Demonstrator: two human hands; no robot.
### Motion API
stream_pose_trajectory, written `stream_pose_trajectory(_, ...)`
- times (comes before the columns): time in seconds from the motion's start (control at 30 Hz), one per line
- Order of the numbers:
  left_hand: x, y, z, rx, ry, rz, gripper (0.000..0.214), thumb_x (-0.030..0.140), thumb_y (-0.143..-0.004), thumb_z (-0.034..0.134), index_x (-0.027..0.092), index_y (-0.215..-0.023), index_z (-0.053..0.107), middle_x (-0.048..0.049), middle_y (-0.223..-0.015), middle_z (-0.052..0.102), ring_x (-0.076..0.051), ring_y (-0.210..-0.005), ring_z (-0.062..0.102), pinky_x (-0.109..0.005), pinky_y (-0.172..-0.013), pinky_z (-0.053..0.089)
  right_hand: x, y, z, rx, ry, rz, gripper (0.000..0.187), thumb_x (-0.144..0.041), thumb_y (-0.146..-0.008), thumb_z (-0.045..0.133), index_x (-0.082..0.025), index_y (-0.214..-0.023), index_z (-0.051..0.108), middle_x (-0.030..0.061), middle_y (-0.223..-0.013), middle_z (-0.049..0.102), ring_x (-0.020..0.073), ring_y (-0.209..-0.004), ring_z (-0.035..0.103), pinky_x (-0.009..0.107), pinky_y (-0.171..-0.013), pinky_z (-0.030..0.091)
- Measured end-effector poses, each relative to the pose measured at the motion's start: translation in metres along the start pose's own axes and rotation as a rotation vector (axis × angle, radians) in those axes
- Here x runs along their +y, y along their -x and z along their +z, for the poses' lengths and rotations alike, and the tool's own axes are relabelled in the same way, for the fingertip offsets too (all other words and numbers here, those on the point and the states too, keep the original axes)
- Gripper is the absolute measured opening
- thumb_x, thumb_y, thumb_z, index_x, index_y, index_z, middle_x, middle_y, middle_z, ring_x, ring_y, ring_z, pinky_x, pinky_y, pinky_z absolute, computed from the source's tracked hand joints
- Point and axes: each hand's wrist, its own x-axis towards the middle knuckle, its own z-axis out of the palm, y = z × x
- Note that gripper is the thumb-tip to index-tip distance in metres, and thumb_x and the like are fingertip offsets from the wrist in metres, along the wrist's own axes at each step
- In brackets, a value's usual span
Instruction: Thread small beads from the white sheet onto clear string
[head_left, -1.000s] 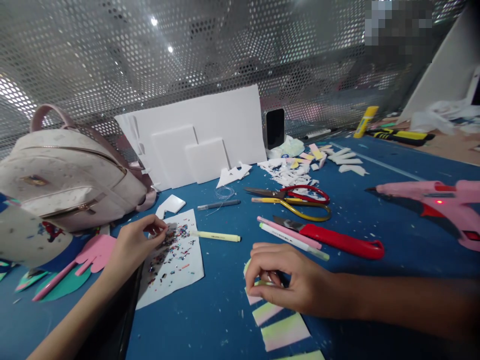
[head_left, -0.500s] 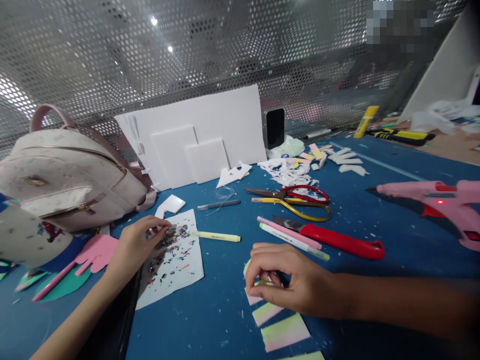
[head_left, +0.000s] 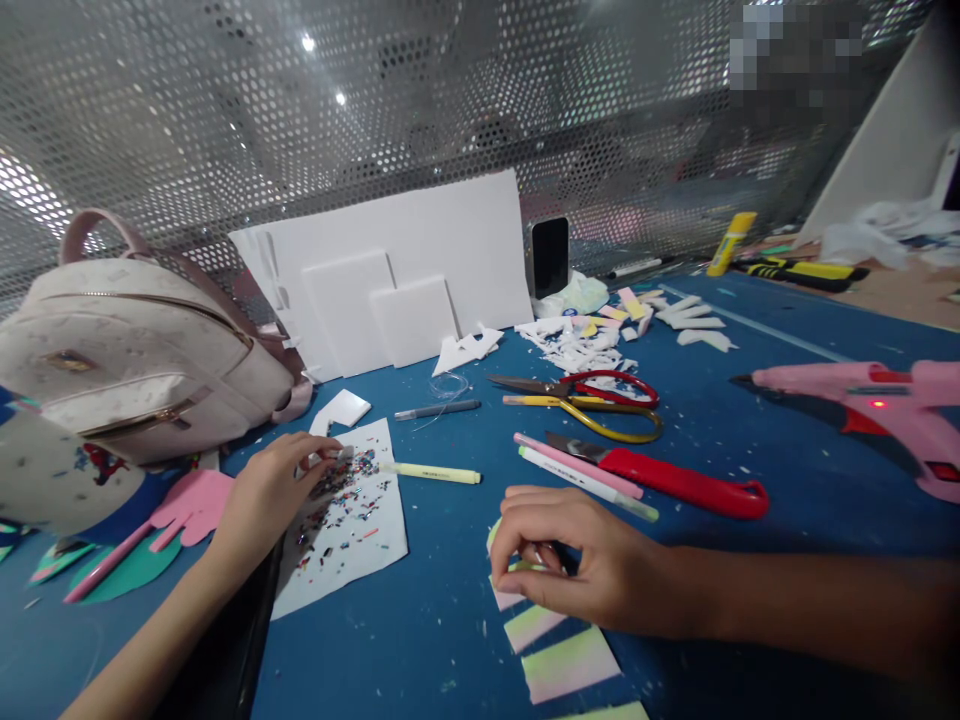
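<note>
My left hand is at the upper left of a white sheet of paper, its thumb and fingers pinched close together over a heap of tiny multicoloured beads or sequins. Whatever lies between those fingertips is too small to tell. My right hand rests on the table with fingers curled and thumb against fingertip, over several pink-and-green paper strips. Its fingers hide any small thing inside. A pale yellow marker lies across the sheet's right edge, between the hands.
Red-and-gold scissors, a red-handled cutter and a pink marker lie beyond my right hand. A pink glue gun with a lit red light is at right. White boards, paper scraps and a backpack stand behind.
My left hand's fingertips have shifted very slightly left over the beads. My right hand and the things on the table stay as they were.
</note>
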Motion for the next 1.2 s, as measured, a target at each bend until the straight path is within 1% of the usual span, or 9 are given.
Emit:
stream_pose_trajectory(0.1, -0.002, 0.001, 0.0, -0.001, -0.021, -0.016, 0.027, 0.03, -0.085, 0.052, 0.024, -0.1, 0.073, -0.0068, -0.094, 0.075, -0.024, -0.071, 0.064, -0.034, -0.065, 0.046, 0.0, 0.0, 0.0, 0.001, 0.005, -0.003, 0.005, -0.015, -0.091, 0.071, -0.016, -0.087, 0.069, -0.0005, -0.078, 0.062, 0.0122, -0.073, 0.049, 0.025, -0.07, 0.04)
stream_pose_trajectory(0.2, -0.001, 0.002, -0.001, -0.001, -0.034, -0.024, 0.025, 0.031, -0.086, 0.051, 0.023, -0.099, 0.071, -0.0071, -0.095, 0.075, -0.024, -0.073, 0.064, -0.034, -0.067, 0.046, -0.001, 0.0, 0.0, 0.0, 0.003, -0.004, 0.005, -0.015, -0.091, 0.07, -0.016, -0.087, 0.07, -0.0002, -0.079, 0.063, 0.0123, -0.073, 0.049, 0.025, -0.071, 0.04)
stream_pose_trajectory(0.33, 0.004, 0.002, -0.004, -0.027, -0.045, -0.01, 0.026, 0.034, -0.087, 0.05, 0.023, -0.092, 0.074, -0.0087, -0.097, 0.075, -0.027, -0.078, 0.066, -0.036, -0.069, 0.046, -0.002, -0.001, -0.001, 0.005, -0.007, -0.006, 0.005, -0.014, -0.091, 0.07, -0.016, -0.086, 0.07, -0.0003, -0.078, 0.063, 0.0119, -0.072, 0.049, 0.024, -0.07, 0.04)
stream_pose_trajectory(0.43, 0.008, 0.001, -0.005, -0.04, -0.058, -0.005, 0.029, 0.036, -0.087, 0.051, 0.022, -0.09, 0.076, -0.0102, -0.096, 0.076, -0.03, -0.084, 0.067, -0.037, -0.07, 0.046, -0.003, -0.002, -0.001, 0.01, -0.008, -0.01, 0.006, -0.013, -0.09, 0.071, -0.015, -0.084, 0.07, -0.0007, -0.076, 0.062, 0.0115, -0.071, 0.049, 0.024, -0.07, 0.039)
stream_pose_trajectory(0.7, 0.01, 0.001, -0.006, -0.032, -0.085, 0.011, 0.033, 0.039, -0.089, 0.05, 0.022, -0.091, 0.078, -0.0093, -0.09, 0.075, -0.029, -0.078, 0.066, -0.036, -0.066, 0.045, -0.004, -0.002, -0.001, 0.014, -0.005, -0.008, 0.007, -0.011, -0.089, 0.07, -0.015, -0.084, 0.071, -0.0009, -0.073, 0.062, 0.0113, -0.069, 0.048, 0.024, -0.067, 0.038)
stream_pose_trajectory(0.9, 0.009, 0.002, -0.005, -0.035, -0.087, 0.047, 0.027, 0.035, -0.09, 0.053, 0.023, -0.091, 0.077, -0.0094, -0.095, 0.077, -0.03, -0.088, 0.068, -0.037, -0.072, 0.047, -0.004, -0.003, -0.001, 0.012, 0.003, -0.011, 0.008, -0.015, -0.091, 0.067, -0.016, -0.084, 0.071, 0.001, -0.075, 0.065, 0.0133, -0.07, 0.05, 0.026, -0.068, 0.04)
stream_pose_trajectory(1.2, 0.008, 0.002, -0.001, -0.026, -0.102, 0.092, 0.025, 0.031, -0.092, 0.051, 0.022, -0.091, 0.075, -0.0107, -0.094, 0.076, -0.033, -0.091, 0.067, -0.04, -0.077, 0.046, -0.003, -0.002, -0.001, -0.004, 0.014, -0.012, 0.008, -0.019, -0.093, 0.067, -0.016, -0.086, 0.07, 0.0022, -0.077, 0.065, 0.0144, -0.072, 0.051, 0.026, -0.069, 0.041)
